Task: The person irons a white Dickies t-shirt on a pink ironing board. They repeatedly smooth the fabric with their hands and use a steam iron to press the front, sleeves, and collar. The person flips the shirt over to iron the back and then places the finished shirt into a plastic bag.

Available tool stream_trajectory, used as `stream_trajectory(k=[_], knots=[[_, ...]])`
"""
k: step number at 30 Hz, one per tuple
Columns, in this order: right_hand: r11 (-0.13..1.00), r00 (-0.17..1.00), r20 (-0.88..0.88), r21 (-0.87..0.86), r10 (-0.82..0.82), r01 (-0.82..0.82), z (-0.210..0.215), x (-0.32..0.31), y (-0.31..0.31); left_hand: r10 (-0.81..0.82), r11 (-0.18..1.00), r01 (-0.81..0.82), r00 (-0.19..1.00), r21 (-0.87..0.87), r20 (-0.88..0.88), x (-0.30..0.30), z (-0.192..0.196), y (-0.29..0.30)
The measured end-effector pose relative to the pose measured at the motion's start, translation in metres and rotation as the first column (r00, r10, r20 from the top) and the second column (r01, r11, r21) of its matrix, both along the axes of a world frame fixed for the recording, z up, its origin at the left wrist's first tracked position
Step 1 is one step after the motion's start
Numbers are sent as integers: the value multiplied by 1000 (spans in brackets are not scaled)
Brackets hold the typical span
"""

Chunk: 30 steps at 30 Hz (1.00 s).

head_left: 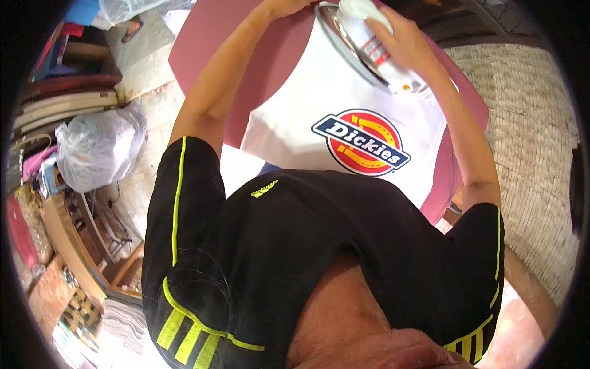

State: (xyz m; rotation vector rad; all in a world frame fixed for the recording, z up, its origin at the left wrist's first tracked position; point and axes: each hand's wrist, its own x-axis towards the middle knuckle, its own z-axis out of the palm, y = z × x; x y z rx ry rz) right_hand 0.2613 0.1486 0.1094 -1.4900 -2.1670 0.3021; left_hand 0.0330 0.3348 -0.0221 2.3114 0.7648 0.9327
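Note:
A white T-shirt (pixel 307 117) with a round red, yellow and blue logo (pixel 361 142) lies spread over a pink padded board (pixel 209 37) in front of me. My right hand (pixel 402 40) grips the handle of an electric iron (pixel 353 46). The iron's shiny soleplate is tilted up at the shirt's top edge. My left hand (pixel 279 7) reaches to the shirt's far edge beside the iron. The picture's upper rim cuts off that hand's fingers. My black top with yellow-green stripes fills the lower half of the view.
A full grey plastic bag (pixel 98 147) sits on the floor at the left, beside stacked flat boards (pixel 61 104). A cluttered wooden rack (pixel 74 234) stands at the lower left. A woven mat (pixel 528 141) covers the right side.

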Motion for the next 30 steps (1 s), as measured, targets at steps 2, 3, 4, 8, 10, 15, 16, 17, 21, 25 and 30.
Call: stream_trajectory(k=[2, 3, 4, 8, 10, 15, 16, 17, 21, 25, 30], knots=[[984, 997, -27, -165, -76, 71, -1, 2, 17, 118, 993, -120, 992, -23, -53, -32, 27, -41], [966, 996, 13, -244, -87, 88, 17, -10, 19, 223, 975, -214, 950, 63, -218, -60, 32, -62], [981, 999, -30, -191, -20, 14, 16, -9, 24, 328, 943, -331, 906, 35, -268, -88, 42, -101], [965, 967, 88, -138, 238, -225, 27, -4, 16, 294, 767, -615, 590, -183, -752, -131, 85, -243], [881, 898, 58, -227, 437, -414, 33, -3, 20, 417, 756, -633, 663, -167, -622, -134, 56, -302], [612, 615, 52, -195, 787, -766, 19, -17, 25, 808, 579, -814, 568, 38, -158, -112, 6, -331], [594, 597, 52, -201, 800, -779, 19, -28, 21, 815, 570, -820, 558, 44, -154, -113, 5, -331], [578, 581, 53, -207, 812, -789, 21, -42, 14, 821, 562, -825, 550, 51, -149, -113, 7, -331], [533, 535, 53, -198, 844, -822, 13, -87, -1, 841, 540, -838, 535, 73, -78, -118, -5, -336], [535, 536, 71, -245, 841, -808, 18, -126, -22, 838, 546, -832, 545, -101, 39, -130, -9, -378], [525, 516, 101, -191, 851, -829, 11, -159, -35, 889, 454, -798, 433, -397, 148, -144, -24, -408]])
